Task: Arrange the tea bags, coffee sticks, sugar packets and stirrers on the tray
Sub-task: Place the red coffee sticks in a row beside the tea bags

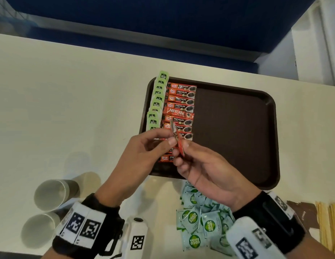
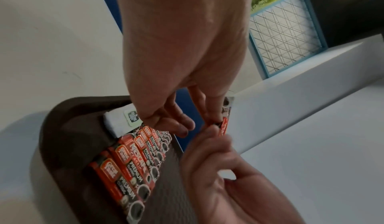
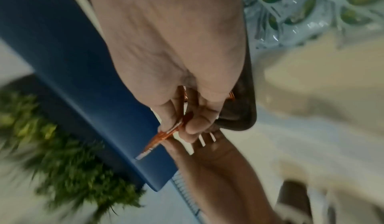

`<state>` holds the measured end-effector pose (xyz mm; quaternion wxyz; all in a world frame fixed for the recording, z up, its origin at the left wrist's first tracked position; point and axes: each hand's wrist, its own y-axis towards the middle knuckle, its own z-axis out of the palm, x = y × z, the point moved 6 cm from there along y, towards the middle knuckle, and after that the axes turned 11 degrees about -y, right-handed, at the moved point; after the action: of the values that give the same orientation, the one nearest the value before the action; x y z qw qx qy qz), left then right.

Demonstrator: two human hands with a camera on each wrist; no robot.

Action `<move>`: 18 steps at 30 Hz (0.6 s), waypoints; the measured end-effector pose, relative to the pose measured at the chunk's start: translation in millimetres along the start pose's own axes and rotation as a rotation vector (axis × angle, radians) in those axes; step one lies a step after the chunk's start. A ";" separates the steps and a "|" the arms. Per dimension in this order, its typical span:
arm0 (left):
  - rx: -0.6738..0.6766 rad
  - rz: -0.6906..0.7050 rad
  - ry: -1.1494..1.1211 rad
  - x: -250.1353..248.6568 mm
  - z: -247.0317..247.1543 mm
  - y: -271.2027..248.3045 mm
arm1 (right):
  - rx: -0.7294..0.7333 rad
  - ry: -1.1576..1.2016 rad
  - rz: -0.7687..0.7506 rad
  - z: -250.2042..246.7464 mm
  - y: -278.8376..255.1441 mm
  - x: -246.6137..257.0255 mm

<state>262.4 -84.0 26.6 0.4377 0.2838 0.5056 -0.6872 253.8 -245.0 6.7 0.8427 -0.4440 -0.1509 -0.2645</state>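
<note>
Sugar packets (image 1: 202, 219) lie in a loose pile on the pale table (image 1: 69, 109), at the near edge, between the two wrists. They are light blue-green with round green "Coco Natura" marks. To the right of them, at the near right corner, is a bunch of thin wooden stirrers (image 1: 329, 221), partly cut off by the edge of the picture. On the near left, two paper cups (image 1: 50, 195) lie on their sides, well apart from the tray.

A little farther, both hands meet above the near left part of the brown tray (image 1: 237, 128). The left hand (image 1: 144, 152) and the right hand (image 1: 206, 169) both pinch one red coffee stick (image 1: 179, 144) with finger and thumb. The stick is held up on its thin edge, off the tray, tilted so its top leans to the far left. In the right wrist view the picture is blurry, but the orange-red stick (image 3: 164, 135) shows between the right fingertips (image 3: 195, 125).

Under the hands and beyond them, a row of coffee sticks (image 1: 180, 107) lies flat on the left part of the tray, side by side, running from near to far. Most say "Great Taste Premium" and one says "Nescafe Classic". Just left of that row, green tea bags (image 1: 157, 103) stand in a line along the tray's left rim, each overlapping the next. The right part of the tray is bare brown.
</note>
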 end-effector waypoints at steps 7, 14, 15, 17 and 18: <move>-0.045 -0.038 0.129 -5.2 -4.5 4.5 | -0.284 -0.610 -0.268 -23.1 -8.0 28.7; -0.010 -0.076 0.234 -2.6 -3.4 3.8 | -0.301 -0.768 -0.367 -19.1 -7.1 44.6; -0.035 -0.075 0.214 -2.0 -6.1 3.9 | -0.318 -0.747 -0.366 -20.9 -6.1 43.8; -0.101 -0.069 0.167 0.3 -15.0 4.1 | -0.356 -0.688 -0.354 -27.8 -5.3 41.0; -0.133 -0.064 0.158 2.1 -19.9 4.0 | -0.361 -0.673 -0.338 -31.2 -4.9 38.6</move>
<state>264.0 -66.3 16.5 0.3923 0.2910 0.5919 -0.6411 283.0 -285.2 11.4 0.5997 -0.6154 -0.4396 -0.2614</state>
